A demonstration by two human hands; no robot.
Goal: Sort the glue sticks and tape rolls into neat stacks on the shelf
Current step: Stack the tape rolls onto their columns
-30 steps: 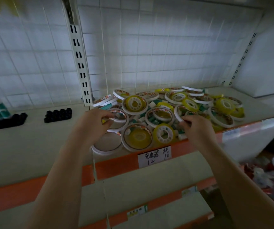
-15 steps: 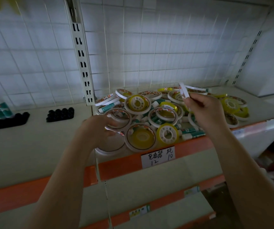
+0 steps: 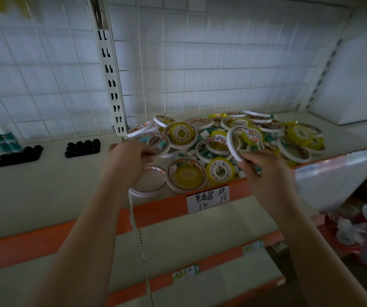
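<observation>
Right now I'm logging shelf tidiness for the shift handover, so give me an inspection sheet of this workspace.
Surface: pale shelf with orange front edge, handwritten price label clipped on.
Job's things: tape rolls heaped loosely, glue sticks mixed among them; two glue sticks upright at far left.
Clutter: two black holders, apart from the heap.
Hands: left hand grips a flat tape roll; right hand holds a white roll on edge.
Cables: nothing seen.
Surroundings: wire-grid back panel, slotted upright, lower shelves, red basket at right.
</observation>
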